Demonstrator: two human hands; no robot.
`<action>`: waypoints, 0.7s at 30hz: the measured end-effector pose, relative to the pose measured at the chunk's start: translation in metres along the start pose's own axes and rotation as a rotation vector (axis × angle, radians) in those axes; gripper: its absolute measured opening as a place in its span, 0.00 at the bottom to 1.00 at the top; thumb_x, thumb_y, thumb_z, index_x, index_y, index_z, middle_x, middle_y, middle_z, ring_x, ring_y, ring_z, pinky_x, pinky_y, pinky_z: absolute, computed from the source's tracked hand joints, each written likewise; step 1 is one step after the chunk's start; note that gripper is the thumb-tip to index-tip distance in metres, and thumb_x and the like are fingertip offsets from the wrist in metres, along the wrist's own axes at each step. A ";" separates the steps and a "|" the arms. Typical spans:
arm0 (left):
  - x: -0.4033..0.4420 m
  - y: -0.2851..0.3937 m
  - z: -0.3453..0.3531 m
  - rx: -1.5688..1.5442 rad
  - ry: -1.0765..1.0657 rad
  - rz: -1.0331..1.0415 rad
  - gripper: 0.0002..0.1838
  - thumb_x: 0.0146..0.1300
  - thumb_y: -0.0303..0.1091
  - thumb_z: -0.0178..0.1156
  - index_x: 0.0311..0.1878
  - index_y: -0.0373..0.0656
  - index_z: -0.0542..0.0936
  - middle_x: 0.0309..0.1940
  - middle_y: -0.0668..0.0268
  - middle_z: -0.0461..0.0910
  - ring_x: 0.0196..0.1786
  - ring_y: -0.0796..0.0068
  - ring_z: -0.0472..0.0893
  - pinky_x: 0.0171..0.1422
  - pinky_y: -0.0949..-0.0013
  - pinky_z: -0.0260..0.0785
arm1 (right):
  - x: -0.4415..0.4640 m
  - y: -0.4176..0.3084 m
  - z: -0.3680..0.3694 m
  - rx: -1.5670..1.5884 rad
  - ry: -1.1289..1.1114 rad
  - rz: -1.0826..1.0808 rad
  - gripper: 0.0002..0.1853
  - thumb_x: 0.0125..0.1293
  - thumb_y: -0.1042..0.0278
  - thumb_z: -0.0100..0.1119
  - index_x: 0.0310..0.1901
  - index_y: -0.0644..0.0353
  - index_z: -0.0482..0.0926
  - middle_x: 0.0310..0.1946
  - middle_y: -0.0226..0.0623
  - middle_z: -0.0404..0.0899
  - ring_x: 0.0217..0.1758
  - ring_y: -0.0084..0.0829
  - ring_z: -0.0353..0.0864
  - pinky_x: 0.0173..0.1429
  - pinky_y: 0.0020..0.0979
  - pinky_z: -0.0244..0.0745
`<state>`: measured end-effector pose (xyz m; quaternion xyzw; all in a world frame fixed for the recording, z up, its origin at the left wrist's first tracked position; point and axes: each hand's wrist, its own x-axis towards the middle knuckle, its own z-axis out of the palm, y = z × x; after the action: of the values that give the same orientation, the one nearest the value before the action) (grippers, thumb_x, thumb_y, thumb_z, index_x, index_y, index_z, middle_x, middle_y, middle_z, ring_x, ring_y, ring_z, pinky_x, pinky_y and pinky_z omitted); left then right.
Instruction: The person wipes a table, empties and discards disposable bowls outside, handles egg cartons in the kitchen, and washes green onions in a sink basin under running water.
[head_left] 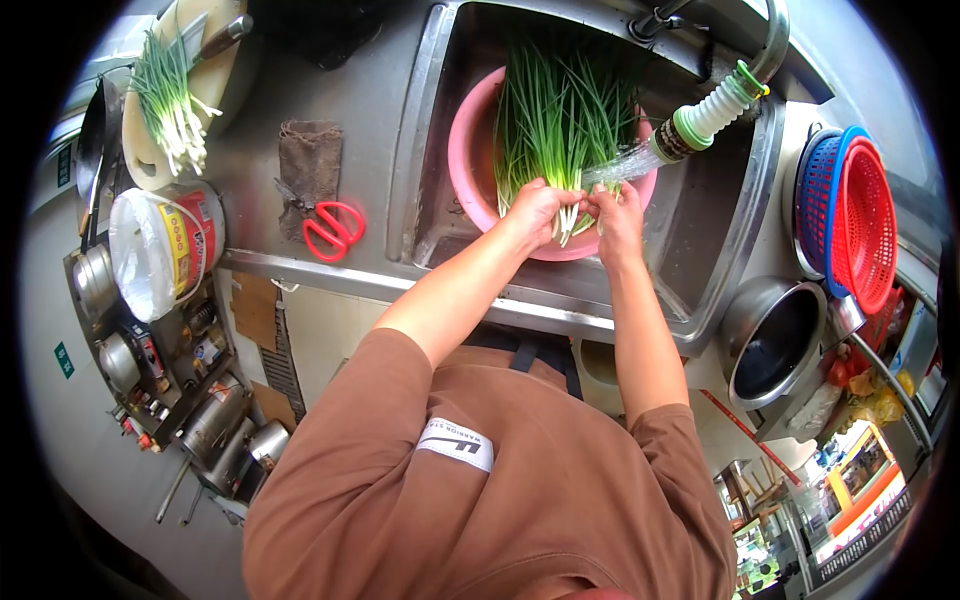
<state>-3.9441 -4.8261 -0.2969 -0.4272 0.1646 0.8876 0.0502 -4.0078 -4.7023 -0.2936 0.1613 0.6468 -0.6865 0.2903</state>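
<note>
Spring onions [550, 115] with long green leaves and white root ends lie in a pink basin [466, 150] in the sink. My left hand [538, 210] is closed around the white ends of the bunch. Close beside it, my right hand [617, 214] pinches white ends at the bunch's right side. Water runs from a ribbed faucet hose [712, 114] onto the onions just above my right hand. The fingertips are partly hidden among the stalks.
Left of the metal sink [408, 150] lie red-handled scissors [334, 231] and a brown cloth [309, 160]. More spring onions [172, 100] and a knife [225, 37] rest on a cutting board [143, 150], near a white bucket [140, 255]. Rightward are a red colander [866, 225] and a metal pot [735, 350].
</note>
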 end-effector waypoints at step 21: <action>0.006 -0.006 -0.014 -0.117 -0.161 -0.054 0.17 0.60 0.19 0.56 0.53 0.36 0.74 0.45 0.56 0.80 0.47 0.60 0.82 0.52 0.54 0.78 | 0.014 -0.019 0.021 -0.913 -0.002 -0.364 0.13 0.55 0.60 0.65 0.36 0.60 0.83 0.31 0.45 0.81 0.38 0.49 0.79 0.48 0.44 0.73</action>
<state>-3.9365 -4.8255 -0.3113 -0.3608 0.0961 0.9256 0.0622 -4.0269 -4.7255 -0.2848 -0.0988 0.8991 -0.3728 0.2072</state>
